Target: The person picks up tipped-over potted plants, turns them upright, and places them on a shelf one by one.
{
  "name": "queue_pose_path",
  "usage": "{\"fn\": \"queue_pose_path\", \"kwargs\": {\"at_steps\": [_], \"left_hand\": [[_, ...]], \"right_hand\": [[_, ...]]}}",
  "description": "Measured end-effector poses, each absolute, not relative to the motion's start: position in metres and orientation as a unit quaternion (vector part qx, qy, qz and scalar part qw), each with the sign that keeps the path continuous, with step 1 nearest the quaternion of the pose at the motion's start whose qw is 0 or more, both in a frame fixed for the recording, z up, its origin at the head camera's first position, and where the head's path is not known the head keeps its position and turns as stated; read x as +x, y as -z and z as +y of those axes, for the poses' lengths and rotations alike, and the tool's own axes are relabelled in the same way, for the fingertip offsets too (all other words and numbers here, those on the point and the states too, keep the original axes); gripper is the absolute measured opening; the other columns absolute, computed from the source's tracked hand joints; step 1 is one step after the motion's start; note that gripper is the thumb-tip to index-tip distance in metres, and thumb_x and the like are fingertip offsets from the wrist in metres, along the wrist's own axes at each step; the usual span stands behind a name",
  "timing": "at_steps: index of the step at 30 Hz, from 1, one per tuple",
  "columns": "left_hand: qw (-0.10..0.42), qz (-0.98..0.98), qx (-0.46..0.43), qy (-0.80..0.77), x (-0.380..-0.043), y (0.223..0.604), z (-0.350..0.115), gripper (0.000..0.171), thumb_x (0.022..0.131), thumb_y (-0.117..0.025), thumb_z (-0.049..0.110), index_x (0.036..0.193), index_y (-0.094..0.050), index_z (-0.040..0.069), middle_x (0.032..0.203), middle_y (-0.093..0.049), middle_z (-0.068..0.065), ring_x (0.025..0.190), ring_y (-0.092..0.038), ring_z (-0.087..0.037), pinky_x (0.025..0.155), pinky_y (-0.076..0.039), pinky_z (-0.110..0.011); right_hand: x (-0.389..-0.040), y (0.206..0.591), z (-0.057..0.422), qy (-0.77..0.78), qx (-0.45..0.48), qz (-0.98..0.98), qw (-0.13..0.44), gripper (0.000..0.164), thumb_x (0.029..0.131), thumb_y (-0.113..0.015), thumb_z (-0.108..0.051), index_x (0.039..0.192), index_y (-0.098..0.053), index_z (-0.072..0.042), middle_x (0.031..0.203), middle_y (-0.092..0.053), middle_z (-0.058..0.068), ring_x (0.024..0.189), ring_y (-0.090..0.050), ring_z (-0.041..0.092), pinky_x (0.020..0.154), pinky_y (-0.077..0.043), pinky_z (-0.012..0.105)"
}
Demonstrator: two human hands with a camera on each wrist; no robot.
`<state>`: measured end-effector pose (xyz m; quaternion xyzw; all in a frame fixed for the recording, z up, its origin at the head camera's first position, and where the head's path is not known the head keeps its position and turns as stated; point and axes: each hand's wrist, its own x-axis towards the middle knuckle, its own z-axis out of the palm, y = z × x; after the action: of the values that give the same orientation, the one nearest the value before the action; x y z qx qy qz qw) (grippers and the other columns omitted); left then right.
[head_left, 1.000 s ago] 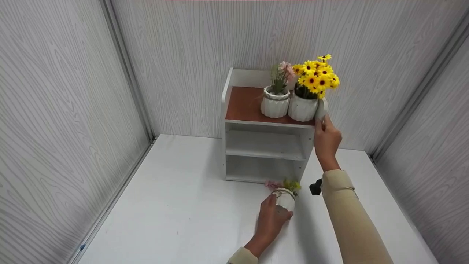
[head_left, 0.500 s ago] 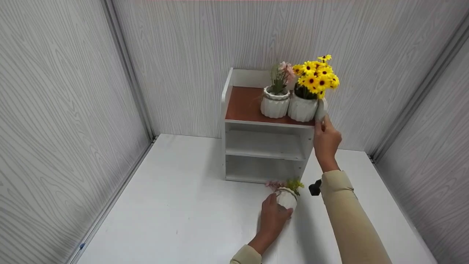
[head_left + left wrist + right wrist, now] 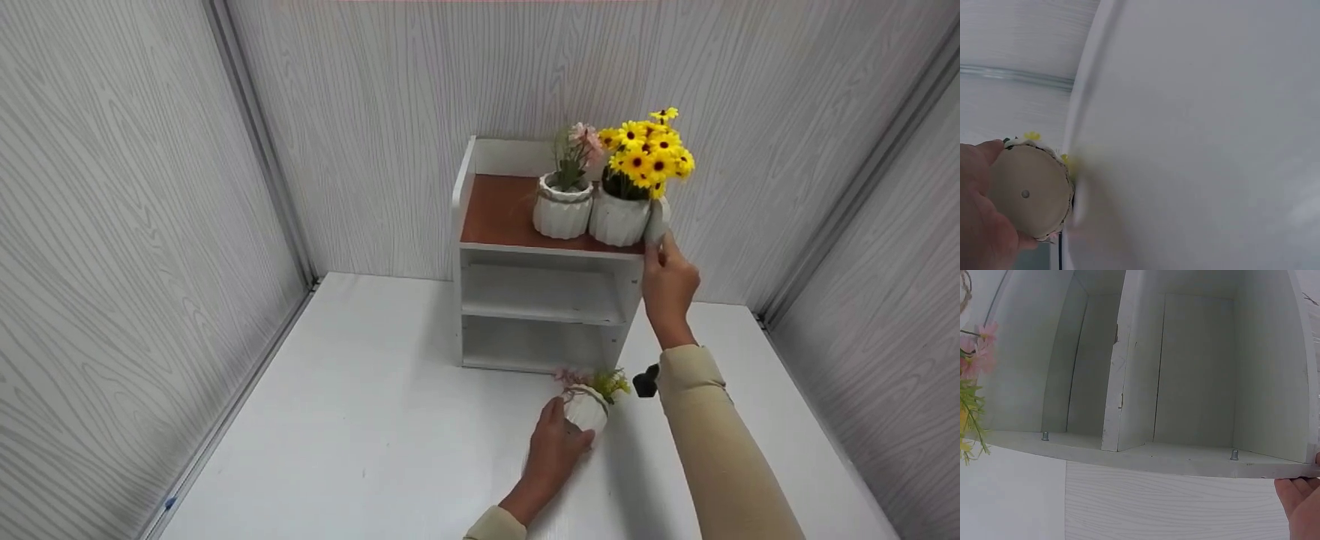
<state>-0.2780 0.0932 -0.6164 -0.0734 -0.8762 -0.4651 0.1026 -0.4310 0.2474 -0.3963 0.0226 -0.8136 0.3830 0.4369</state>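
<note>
My left hand [image 3: 553,454] grips a small white flowerpot [image 3: 586,410] with pink and yellow artificial flowers, low in front of the shelf unit. The pot is tipped away from me, and in the left wrist view its round base [image 3: 1027,188] with a small central hole faces the camera. With the fingers and thumb of my right hand [image 3: 670,281], I hold the upper right side panel of the white shelf unit [image 3: 547,319]. On its brown top stand a pot with pink flowers [image 3: 562,214] and, beside it, a pot with yellow daisies [image 3: 619,219].
Two open white compartments lie beneath the brown top, with metal shelf pins [image 3: 1234,454] on the side panel. A white table [image 3: 352,420] carries the unit. Wood-grain walls [image 3: 360,150] enclose it. A black object [image 3: 645,381] shows beside the right sleeve.
The flowers of the held pot have swung slightly to the right as the left hand tilts it. My right hand stays on the side panel.
</note>
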Motion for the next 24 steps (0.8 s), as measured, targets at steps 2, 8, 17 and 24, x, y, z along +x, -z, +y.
{"fn": "queue_pose_path", "kwargs": {"at_steps": [2, 8, 17, 24], "left_hand": [[0.112, -0.88, -0.071, 0.456, -0.276, 0.618, 0.092, 0.076, 0.089, -0.067, 0.04, 0.145, -0.035, -0.001, 0.147, -0.038, -0.014, 0.134, -0.041, -0.026, 0.103, -0.041, -0.038], [0.144, -0.893, -0.074, 0.421, -0.271, 0.623, 0.091, 0.077, 0.088, -0.065, 0.044, 0.145, -0.035, 0.001, 0.145, -0.04, -0.013, 0.132, -0.043, -0.025, 0.102, -0.042, -0.037], [0.121, -0.887, -0.065, 0.441, -0.265, 0.625, 0.087, 0.081, 0.085, -0.068, 0.046, 0.146, -0.032, 0.005, 0.147, -0.038, -0.009, 0.133, -0.042, -0.023, 0.103, -0.041, -0.036], [0.124, -0.88, -0.066, 0.453, -0.26, 0.623, 0.082, 0.081, 0.083, -0.072, 0.042, 0.145, -0.034, 0.006, 0.145, -0.041, -0.01, 0.131, -0.044, -0.024, 0.101, -0.043, -0.039]], "right_hand": [[-0.431, 0.397, 0.247, -0.381, 0.024, -0.815, 0.436, 0.013, 0.097, -0.057, -0.02, 0.098, -0.062, -0.008, 0.067, -0.053, 0.008, 0.057, -0.043, 0.02, 0.05, -0.029, 0.029], [-0.431, 0.396, 0.247, -0.373, 0.025, -0.812, 0.448, 0.012, 0.095, -0.059, -0.018, 0.096, -0.062, -0.006, 0.065, -0.056, 0.011, 0.055, -0.043, 0.022, 0.05, -0.03, 0.031], [-0.432, 0.398, 0.248, -0.382, 0.03, -0.809, 0.446, 0.017, 0.095, -0.059, -0.019, 0.084, -0.057, -0.006, 0.06, -0.052, 0.01, 0.051, -0.04, 0.02, 0.048, -0.026, 0.029], [-0.429, 0.397, 0.247, -0.384, 0.029, -0.811, 0.44, 0.015, 0.096, -0.059, -0.021, 0.095, -0.063, -0.006, 0.074, -0.066, 0.012, 0.057, -0.049, 0.022, 0.052, -0.034, 0.032]]}}
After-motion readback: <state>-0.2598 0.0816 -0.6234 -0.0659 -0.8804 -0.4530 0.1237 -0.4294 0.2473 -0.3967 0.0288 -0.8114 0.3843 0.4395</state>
